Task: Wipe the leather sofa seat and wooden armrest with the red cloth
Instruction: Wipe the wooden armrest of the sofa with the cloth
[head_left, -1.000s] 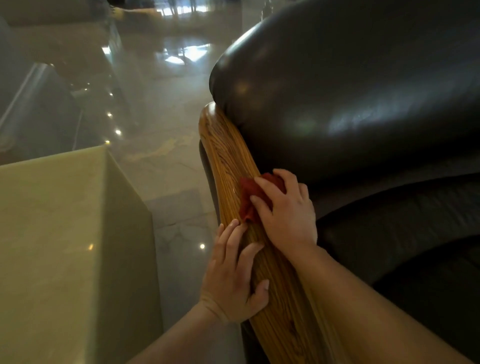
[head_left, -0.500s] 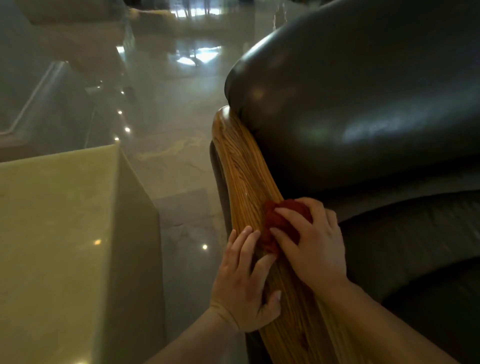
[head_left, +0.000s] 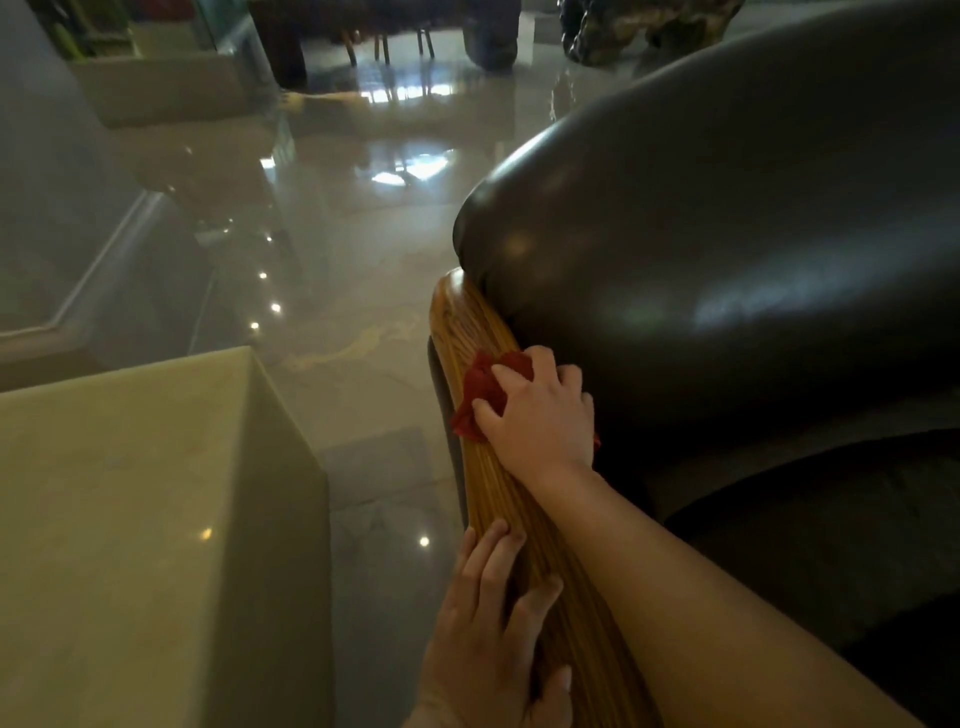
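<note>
The wooden armrest (head_left: 483, 493) runs from the lower middle up to the dark leather sofa back (head_left: 727, 260). My right hand (head_left: 540, 415) presses the crumpled red cloth (head_left: 480, 392) onto the armrest's upper part, close to the leather. Most of the cloth is hidden under the palm. My left hand (head_left: 493, 639) rests on the armrest lower down, fingers spread over the wood and thumb on its top. The dark seat cushion (head_left: 831, 545) lies at the right.
A pale stone-topped block (head_left: 130, 519) stands at the lower left, separated from the armrest by a narrow strip of glossy tiled floor (head_left: 379, 493). Furniture legs (head_left: 384, 41) and a glass panel (head_left: 130, 234) are farther back.
My right hand has slid the red cloth up the armrest toward the leather back, away from my left hand, which stays lower on the wood. The view has tilted up.
</note>
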